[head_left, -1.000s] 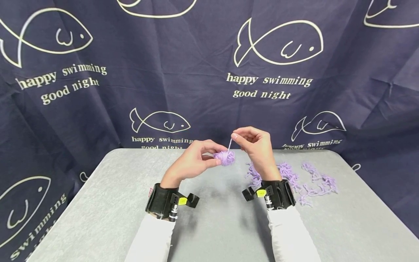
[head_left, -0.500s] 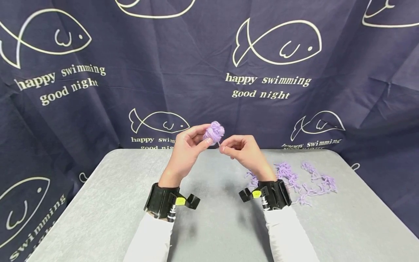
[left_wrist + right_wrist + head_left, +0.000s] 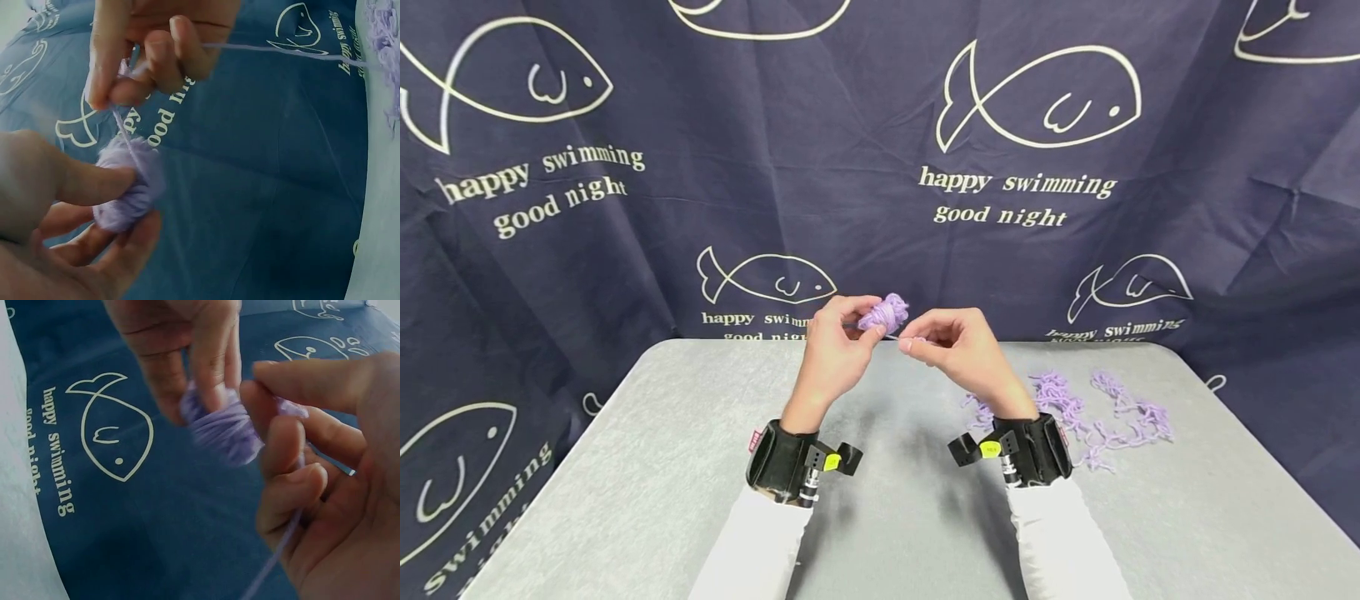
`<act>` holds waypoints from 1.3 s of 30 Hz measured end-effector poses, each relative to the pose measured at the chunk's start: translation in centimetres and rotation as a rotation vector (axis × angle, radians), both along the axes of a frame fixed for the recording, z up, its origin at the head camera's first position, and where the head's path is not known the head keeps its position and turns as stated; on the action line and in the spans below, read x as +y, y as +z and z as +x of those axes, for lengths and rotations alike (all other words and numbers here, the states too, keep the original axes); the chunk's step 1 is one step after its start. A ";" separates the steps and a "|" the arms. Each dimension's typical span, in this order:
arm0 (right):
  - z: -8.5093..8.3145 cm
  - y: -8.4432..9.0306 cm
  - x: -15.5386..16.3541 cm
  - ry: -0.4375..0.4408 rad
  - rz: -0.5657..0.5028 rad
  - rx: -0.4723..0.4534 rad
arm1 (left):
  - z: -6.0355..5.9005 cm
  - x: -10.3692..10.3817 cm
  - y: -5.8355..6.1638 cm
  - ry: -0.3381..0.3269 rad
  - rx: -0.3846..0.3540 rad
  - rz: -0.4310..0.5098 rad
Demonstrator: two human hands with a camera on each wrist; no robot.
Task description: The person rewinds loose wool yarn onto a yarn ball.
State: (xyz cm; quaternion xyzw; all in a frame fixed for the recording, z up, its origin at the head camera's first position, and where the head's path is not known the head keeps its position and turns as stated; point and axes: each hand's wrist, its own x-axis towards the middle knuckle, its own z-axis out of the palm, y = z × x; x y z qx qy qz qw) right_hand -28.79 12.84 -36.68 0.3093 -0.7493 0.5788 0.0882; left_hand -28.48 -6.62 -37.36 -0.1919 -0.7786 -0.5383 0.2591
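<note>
Grey and faintly mottled, the surface (image 3: pixel 910 525) spreads from the lower edge of the head view toward the back, with soft shadows beneath the arms. Nearest are two white sleeves (image 3: pixel 748 550), one on each side, then black wristbands (image 3: pixel 782 462), each bearing a small black camera mount with a yellow-green label (image 3: pixel 832 462). Beyond them the hands are raised close together, just apart. The left hand (image 3: pixel 835 350) has its thumb and fingers clamped on a small purple yarn ball (image 3: pixel 886 313), thumb pressing on the near side and fingers supporting the other; the ball is held up off the surface and, in the head view, shows just above its back edge. Strands lie wound side by side across its middle. From the ball a single strand (image 3: pixel 127 130) runs taut to the right hand (image 3: pixel 962 346), whose thumb and forefinger pinch it together while the other fingers curl inward; the strand passes through that hand and trails off toward the loose yarn. That loose yarn (image 3: pixel 1127 408), purple and kinked, lies in tangled clumps on the right part of the surface, some of it hidden behind the right forearm. Farthest back hangs a dark blue cloth (image 3: pixel 865 167), creased in places and printed with white fish outlines and the words "happy swimming good night".
</note>
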 end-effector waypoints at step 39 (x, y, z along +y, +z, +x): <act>-1.3 -1.0 0.8 -0.080 0.053 -0.111 | 0.5 -0.2 1.3 -0.475 -0.237 0.527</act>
